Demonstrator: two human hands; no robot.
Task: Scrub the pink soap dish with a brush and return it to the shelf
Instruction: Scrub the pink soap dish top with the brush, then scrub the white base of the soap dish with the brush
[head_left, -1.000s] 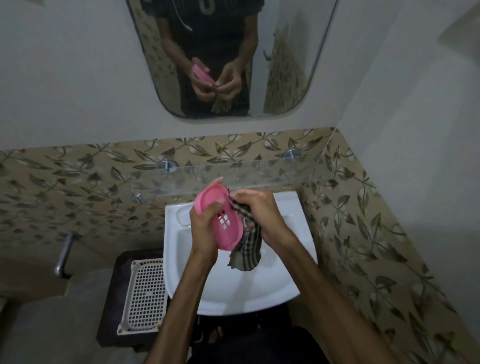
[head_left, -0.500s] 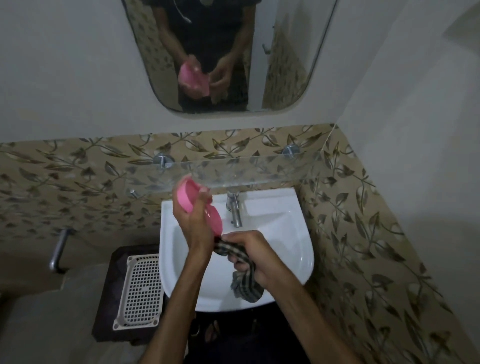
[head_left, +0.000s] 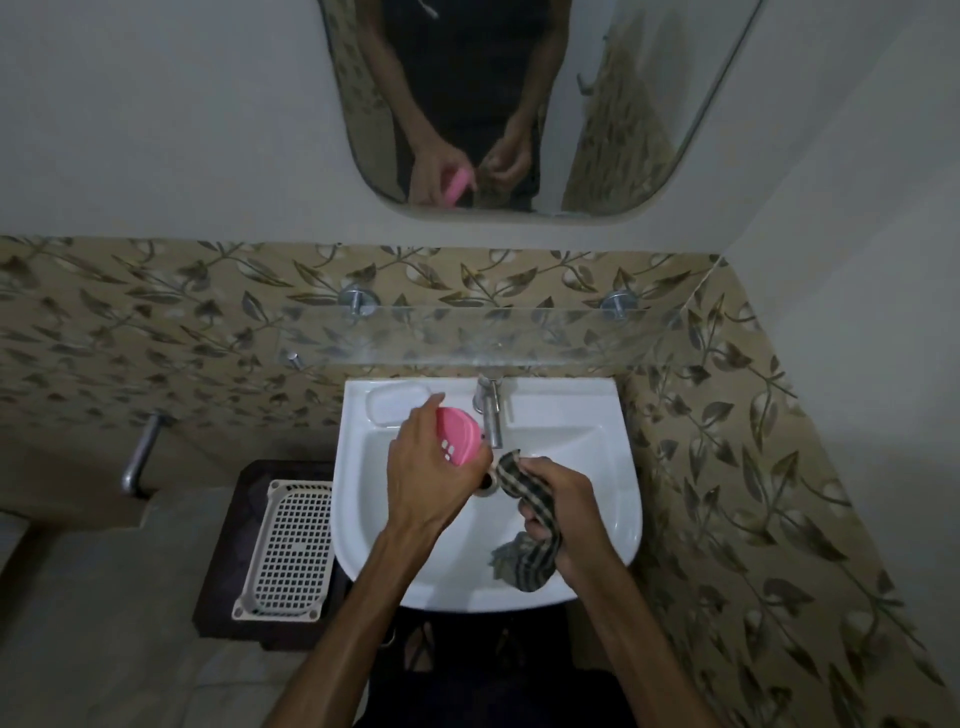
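room: small washroom corner, plain pale upper walls, a band of leaf-patterned tile (head_left: 156, 322) below, running along the back wall and the right wall. one white wash basin (head_left: 597, 467), wall-mounted, with one chrome tap (head_left: 491, 415) at its rear centre and one moulded soap recess at its rear left. one clear glass shelf (head_left: 467, 338) above the basin, carried on two round chrome brackets. one rounded mirror (head_left: 649, 104) above the shelf, reflecting the person's torso and both hands. one dark stand left of the basin, bearing one white perforated plastic tray (head_left: 291, 551). one chrome pipe stub (head_left: 140, 452) at far left. one pink soap dish (head_left: 460, 434), slotted, held tilted over the basin bowl just left of the tap; left hand (head_left: 426, 478) wraps its grip around the dish. one checked cloth (head_left: 524, 499), bunched, hanging into the bowl; right hand (head_left: 563, 509) has its grip curled tight around the cloth. dish and cloth lie near each other, not clearly touching.
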